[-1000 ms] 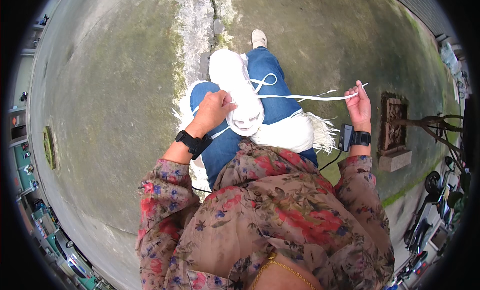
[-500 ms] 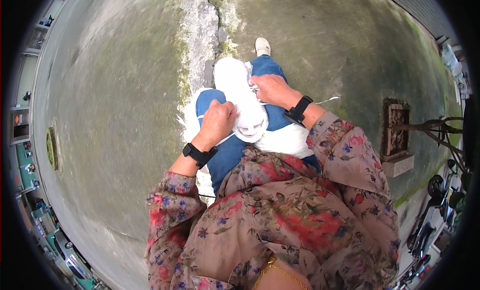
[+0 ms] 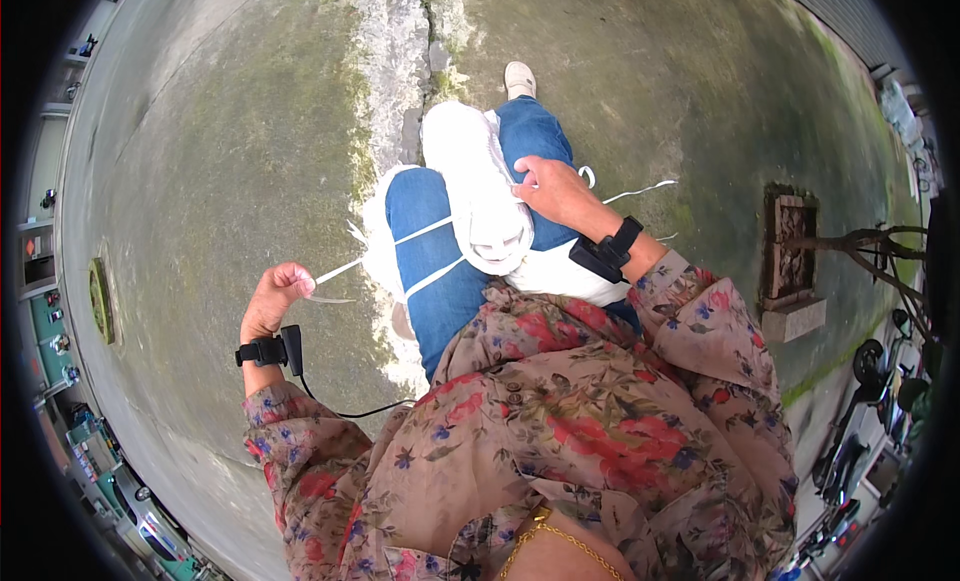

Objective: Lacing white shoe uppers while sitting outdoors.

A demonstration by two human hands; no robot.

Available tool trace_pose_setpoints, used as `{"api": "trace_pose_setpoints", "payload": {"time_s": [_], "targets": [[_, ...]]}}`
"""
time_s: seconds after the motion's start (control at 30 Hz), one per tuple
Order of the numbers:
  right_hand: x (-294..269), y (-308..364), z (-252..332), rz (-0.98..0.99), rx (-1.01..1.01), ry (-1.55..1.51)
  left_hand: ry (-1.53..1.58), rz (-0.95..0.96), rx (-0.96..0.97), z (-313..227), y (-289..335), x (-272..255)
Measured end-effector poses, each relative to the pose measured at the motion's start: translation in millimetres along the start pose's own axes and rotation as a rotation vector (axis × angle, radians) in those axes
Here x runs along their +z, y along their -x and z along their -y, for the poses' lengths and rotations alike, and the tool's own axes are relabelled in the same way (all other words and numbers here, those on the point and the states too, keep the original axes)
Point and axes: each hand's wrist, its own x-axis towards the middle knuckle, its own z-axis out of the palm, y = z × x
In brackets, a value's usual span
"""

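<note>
A white shoe [image 3: 465, 161] lies lengthwise over my lap between my jeans-clad knees, its opening toward me. White laces [image 3: 430, 276] run from it leftward across my left thigh. Out to the left, my left hand [image 3: 277, 293] pinches the end of a stretched lace, a short tail hanging beside the fingers. My right hand [image 3: 560, 193] is closed with thumb and forefinger at the shoe's right edge; exactly what lies between the fingertips is hard to see. Past my right knee, a loose lace end [image 3: 645, 190] sticks out. White items [image 3: 565, 279] lie by both thighs, their kind unclear.
Mossy concrete ground [image 3: 230, 161] surrounds me, with a pale cracked strip [image 3: 385, 81] running ahead. On the right are a square planter [image 3: 790, 251] with a bare-branched tree and parked scooters [image 3: 855, 421]. A cable [image 3: 350, 413] runs from my left wrist device.
My left hand has moved from the shoe's left side far out to the left, drawing a lace with it. The right hand stays by the shoe, shifted slightly right.
</note>
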Motion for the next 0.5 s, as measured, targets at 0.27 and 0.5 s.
{"api": "trace_pose_setpoints", "payload": {"time_s": [0.27, 0.5], "targets": [[-58.7, 15.4, -35.7, -0.308, -0.057, 0.513, -0.719, -0.511, 0.234, -13.7, -63.5, 64.1], [-13.8, 16.1, -7.8, 0.003, -0.386, 0.304, -0.629, -0.286, 0.639, -78.2, -89.5, 179.2]]}}
